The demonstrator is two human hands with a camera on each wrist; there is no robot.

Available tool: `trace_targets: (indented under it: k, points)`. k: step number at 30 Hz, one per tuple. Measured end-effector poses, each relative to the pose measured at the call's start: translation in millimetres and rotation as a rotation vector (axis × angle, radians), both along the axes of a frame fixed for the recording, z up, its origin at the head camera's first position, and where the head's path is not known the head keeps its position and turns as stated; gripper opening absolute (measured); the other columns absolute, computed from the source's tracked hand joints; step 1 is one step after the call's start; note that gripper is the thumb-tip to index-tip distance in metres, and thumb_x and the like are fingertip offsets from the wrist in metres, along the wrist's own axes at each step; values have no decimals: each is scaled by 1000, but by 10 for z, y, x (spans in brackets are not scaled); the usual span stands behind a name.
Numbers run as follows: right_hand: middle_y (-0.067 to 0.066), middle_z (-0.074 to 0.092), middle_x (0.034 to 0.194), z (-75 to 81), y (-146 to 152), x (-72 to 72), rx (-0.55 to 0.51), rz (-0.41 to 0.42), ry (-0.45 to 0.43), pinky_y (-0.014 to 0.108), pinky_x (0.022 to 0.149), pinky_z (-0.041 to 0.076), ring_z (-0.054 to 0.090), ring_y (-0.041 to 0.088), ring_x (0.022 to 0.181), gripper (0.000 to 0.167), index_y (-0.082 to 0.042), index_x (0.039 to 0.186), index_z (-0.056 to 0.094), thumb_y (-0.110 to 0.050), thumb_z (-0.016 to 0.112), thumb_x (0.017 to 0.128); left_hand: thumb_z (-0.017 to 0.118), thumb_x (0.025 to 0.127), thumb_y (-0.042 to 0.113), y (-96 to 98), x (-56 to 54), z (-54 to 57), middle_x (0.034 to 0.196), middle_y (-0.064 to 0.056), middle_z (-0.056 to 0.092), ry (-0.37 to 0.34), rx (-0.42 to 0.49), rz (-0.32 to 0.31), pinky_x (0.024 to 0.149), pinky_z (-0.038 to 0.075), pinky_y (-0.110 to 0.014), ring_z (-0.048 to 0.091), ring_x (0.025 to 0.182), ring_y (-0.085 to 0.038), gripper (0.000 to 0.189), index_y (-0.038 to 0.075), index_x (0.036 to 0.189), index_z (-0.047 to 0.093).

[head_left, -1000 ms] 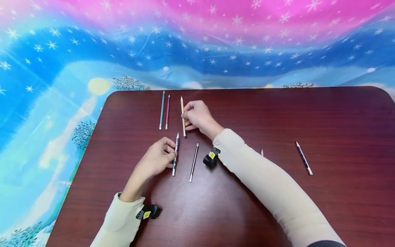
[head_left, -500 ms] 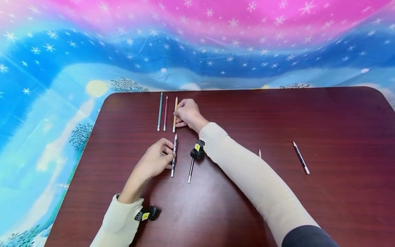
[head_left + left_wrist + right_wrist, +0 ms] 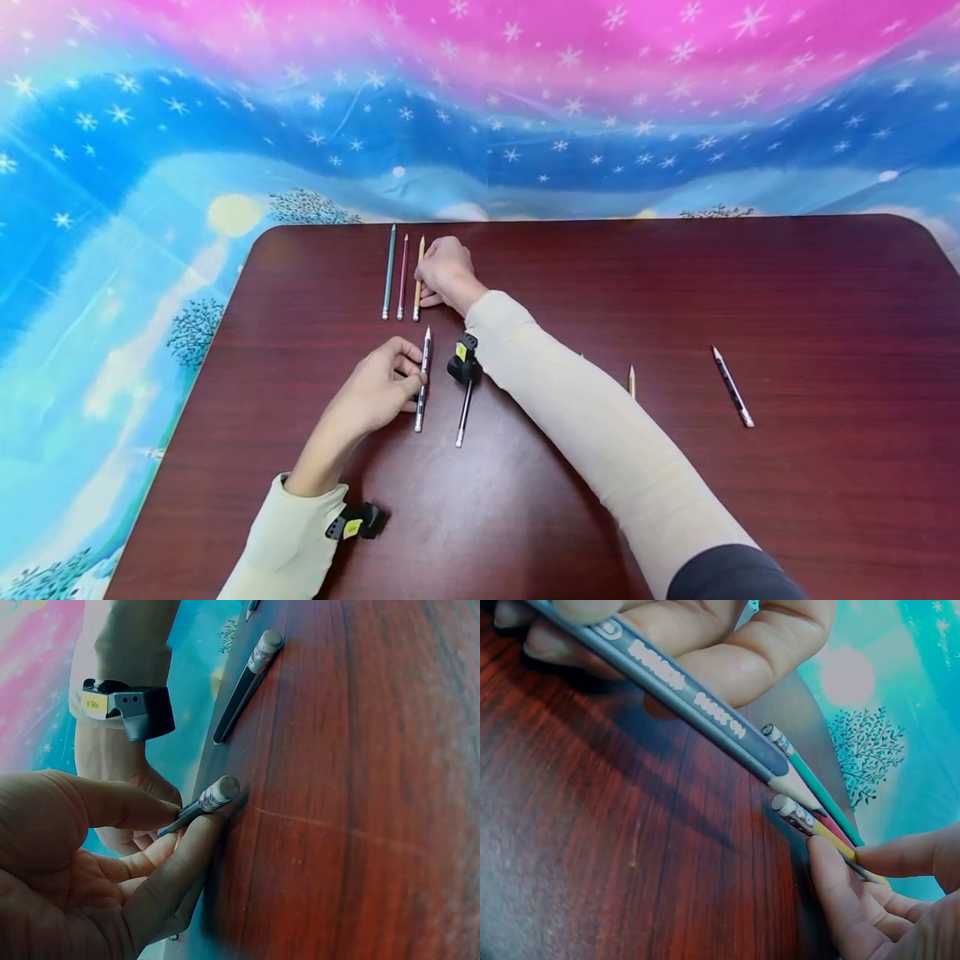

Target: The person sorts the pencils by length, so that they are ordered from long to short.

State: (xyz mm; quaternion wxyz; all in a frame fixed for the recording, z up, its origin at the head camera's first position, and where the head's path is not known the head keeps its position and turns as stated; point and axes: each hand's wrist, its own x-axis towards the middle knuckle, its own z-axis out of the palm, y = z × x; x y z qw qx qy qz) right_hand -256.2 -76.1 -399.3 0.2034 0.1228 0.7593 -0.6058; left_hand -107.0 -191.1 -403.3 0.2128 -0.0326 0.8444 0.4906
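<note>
My left hand [image 3: 375, 385] pinches a dark pencil [image 3: 420, 410] with a silver-banded eraser, its sharp tip facing the far edge. In the left wrist view this pencil [image 3: 217, 793] sits between thumb and fingers. Farther back, my right hand [image 3: 445, 271] pinches a yellow pencil [image 3: 417, 302], seen in the right wrist view by its white eraser [image 3: 783, 804]. Just left of it lie a red pencil [image 3: 403, 279] and a teal-green pencil [image 3: 389, 275], roughly parallel. Another dark pencil [image 3: 463, 417] lies between the hands, its upper part hidden by the right wrist camera.
On the right of the dark red table [image 3: 840, 333] lies one more dark pencil [image 3: 732, 386]. A light pencil tip [image 3: 632, 379] shows beyond my right forearm, which hides the rest. A printed cloth [image 3: 525, 108] hangs behind the table's far edge.
My right hand has moved left with the yellow pencil, bringing it close beside the red one. The left hand stays in place with the dark pencil.
</note>
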Motion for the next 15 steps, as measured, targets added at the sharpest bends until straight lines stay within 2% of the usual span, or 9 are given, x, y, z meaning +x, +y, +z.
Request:
trace_targets:
  k: [10,15]
  points:
    - [12,58,65,11,15,-29,12,30,5,34,51,62,55,19,46,16,-5,87,56,7,63,95,55,100,0,-9,-18,-10,98,-14,62,1,-10,3,70,66,-34,66,75,-16,21,-2,120,54]
    - [12,56,63,10,6,-39,60,43,3,33,50,62,55,19,45,18,-5,84,54,6,64,94,55,100,-1,-1,-18,-15,97,-13,62,-4,-1,5,69,66,-33,65,74,-15,20,-3,119,54]
